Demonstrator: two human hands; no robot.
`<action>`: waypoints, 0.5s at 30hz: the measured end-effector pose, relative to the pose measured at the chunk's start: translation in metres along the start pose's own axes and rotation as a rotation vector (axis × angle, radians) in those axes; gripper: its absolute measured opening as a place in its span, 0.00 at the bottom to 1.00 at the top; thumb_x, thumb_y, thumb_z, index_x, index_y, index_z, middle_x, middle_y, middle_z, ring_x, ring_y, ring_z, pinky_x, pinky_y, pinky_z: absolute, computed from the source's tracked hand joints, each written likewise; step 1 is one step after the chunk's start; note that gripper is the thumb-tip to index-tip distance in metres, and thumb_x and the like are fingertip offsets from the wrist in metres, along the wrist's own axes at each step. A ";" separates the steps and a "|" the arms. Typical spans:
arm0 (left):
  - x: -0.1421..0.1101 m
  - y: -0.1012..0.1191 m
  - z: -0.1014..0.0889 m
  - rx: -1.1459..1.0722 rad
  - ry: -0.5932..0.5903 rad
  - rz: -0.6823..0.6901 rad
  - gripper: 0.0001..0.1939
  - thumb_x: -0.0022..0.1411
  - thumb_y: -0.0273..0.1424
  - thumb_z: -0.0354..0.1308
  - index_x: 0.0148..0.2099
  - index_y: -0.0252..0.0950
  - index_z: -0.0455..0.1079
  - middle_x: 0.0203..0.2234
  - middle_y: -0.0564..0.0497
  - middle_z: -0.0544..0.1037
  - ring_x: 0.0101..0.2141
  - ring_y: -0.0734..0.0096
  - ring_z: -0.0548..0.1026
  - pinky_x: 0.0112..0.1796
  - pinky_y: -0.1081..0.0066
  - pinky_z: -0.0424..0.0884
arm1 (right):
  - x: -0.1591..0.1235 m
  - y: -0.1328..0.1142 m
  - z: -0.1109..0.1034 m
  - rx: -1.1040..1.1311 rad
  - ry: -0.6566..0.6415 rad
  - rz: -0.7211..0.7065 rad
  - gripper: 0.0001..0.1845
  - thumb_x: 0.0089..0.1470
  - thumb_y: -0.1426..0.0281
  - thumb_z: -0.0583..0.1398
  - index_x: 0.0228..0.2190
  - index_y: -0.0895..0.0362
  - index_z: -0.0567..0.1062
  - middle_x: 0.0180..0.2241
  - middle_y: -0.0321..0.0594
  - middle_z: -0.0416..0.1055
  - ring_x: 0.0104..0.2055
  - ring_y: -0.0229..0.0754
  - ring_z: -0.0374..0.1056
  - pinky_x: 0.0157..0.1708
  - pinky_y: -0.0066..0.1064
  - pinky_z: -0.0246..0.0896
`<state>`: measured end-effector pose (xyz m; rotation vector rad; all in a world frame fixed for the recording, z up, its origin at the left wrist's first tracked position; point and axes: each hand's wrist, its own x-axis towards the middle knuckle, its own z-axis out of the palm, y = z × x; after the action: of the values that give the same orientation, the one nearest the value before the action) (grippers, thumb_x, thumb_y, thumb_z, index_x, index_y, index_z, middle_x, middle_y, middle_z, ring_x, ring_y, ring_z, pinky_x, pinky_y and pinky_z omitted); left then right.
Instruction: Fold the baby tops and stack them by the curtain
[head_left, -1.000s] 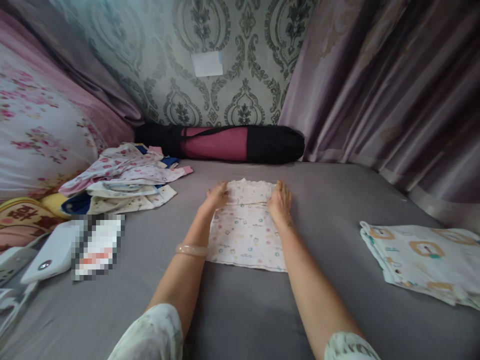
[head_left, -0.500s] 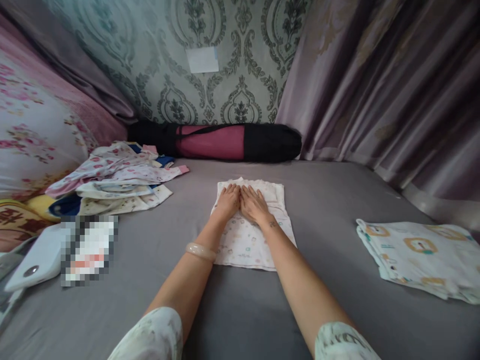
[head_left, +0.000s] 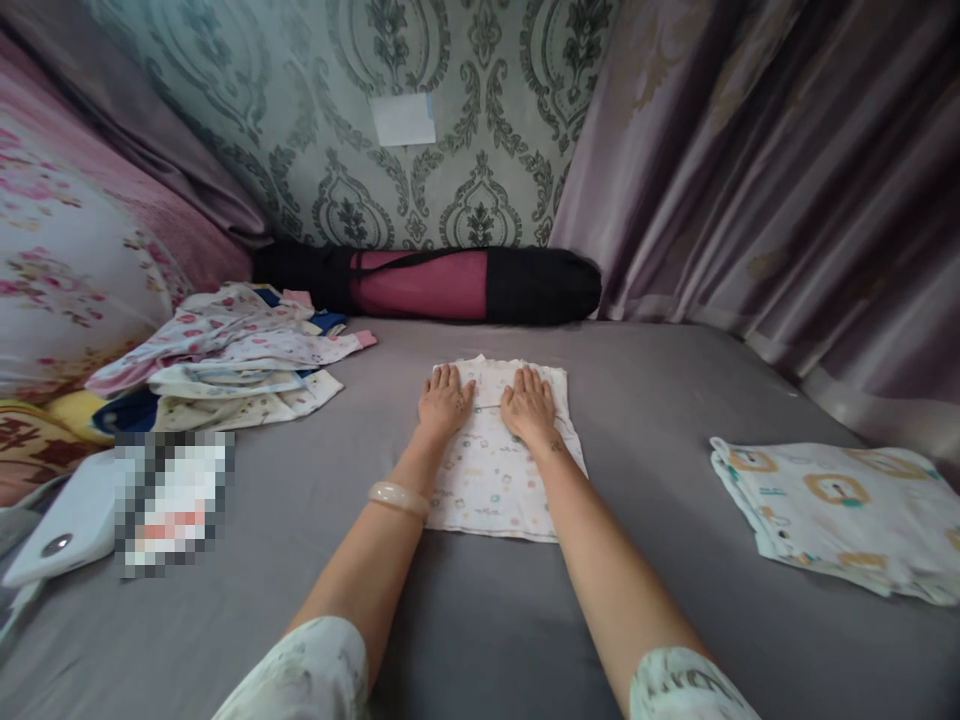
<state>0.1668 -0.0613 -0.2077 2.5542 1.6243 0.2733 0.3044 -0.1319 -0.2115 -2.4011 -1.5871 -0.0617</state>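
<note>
A small white garment (head_left: 495, 485) with a fine coloured print lies flat on the grey bed sheet (head_left: 645, 440) in front of me. Its far part is folded over towards me, and the edge of that fold shows between my hands. My left hand (head_left: 445, 402) rests palm down on the far left of the folded part, fingers stretched out. On the far right of it, my right hand (head_left: 529, 404) lies flat in the same way. Neither hand grips the cloth. A pale bangle (head_left: 399, 497) is around my left forearm.
Loose printed clothes (head_left: 240, 350) are heaped at the left, beside a floral pillow (head_left: 45, 270). A white device (head_left: 82, 520) lies in front of them. Folded white cloth (head_left: 847, 510) with orange patterns lies at the right. A long black and maroon bag (head_left: 420, 285) sits against the wall.
My hands first held the garment's far side edges, then came together flat at its middle. Now they have slid apart towards the two sides, still on the cloth.
</note>
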 end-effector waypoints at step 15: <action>-0.001 -0.004 -0.002 -0.031 -0.020 -0.094 0.39 0.67 0.48 0.29 0.69 0.25 0.47 0.67 0.39 0.51 0.66 0.52 0.48 0.63 0.53 0.46 | -0.002 0.016 0.000 0.004 0.077 0.215 0.33 0.61 0.66 0.43 0.62 0.72 0.57 0.65 0.59 0.49 0.67 0.55 0.42 0.62 0.50 0.38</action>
<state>0.1625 -0.0610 -0.2070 2.4415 1.7137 0.2612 0.3181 -0.1394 -0.2151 -2.5183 -1.2879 -0.1080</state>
